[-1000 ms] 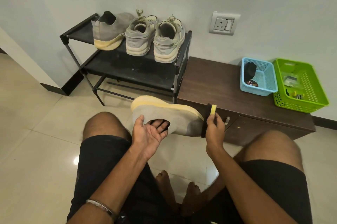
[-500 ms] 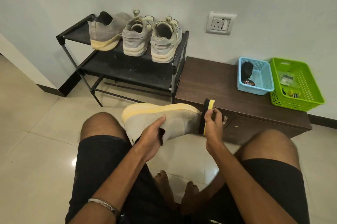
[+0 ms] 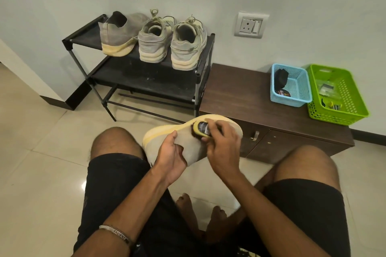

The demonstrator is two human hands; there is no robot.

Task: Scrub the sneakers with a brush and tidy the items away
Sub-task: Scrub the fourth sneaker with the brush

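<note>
A grey sneaker with a yellow sole (image 3: 189, 146) is held on its side above my knees. My left hand (image 3: 171, 157) grips it at the opening, thumb on the outer fabric. My right hand (image 3: 222, 148) holds a small yellow-backed brush (image 3: 201, 130) against the sneaker's side, near the sole edge. Its matching grey sneaker (image 3: 118, 34) stands on the black shoe rack (image 3: 158, 85), beside a pair of grey lace-up sneakers (image 3: 171, 42).
A dark wooden cabinet (image 3: 240, 91) stands right of the rack. On it sit a blue basket (image 3: 291, 98) with a black item and a tin, and a green basket (image 3: 353, 110) with small items. Beige floor tiles (image 3: 41, 162) lie around my bare knees and feet.
My right hand has carried the brush from the sneaker's right end up onto its side. My left hand has gone from lying open under the shoe to gripping its opening.
</note>
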